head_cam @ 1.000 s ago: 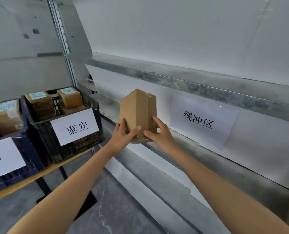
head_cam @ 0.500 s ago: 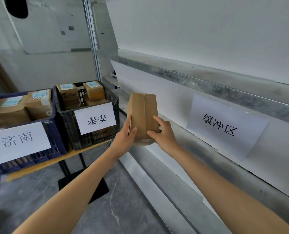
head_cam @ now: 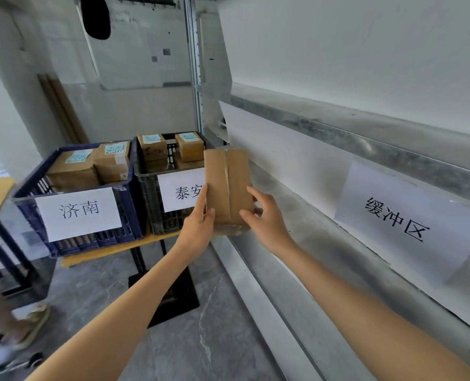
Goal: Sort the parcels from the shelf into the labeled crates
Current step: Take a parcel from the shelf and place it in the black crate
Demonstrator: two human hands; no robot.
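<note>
left hand (head_cam: 196, 229) and right hand (head_cam: 266, 220) clasped the parcel (head_cam: 228, 185), seemingly airborne, half-hiding the black crate (head_cam: 149, 193) label (head_cam: 180, 192) beyond the left hand.

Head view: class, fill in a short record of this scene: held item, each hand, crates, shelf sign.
Held item: cardboard parcel, upright, taped seam facing the camera
Left hand: grips the parcel's left edge
Right hand: grips the parcel's right edge
Blue crate: labelled 济南, holds parcels
Black crate: labelled 泰安, holds parcels
Shelf sign: reads 缓冲区
</note>
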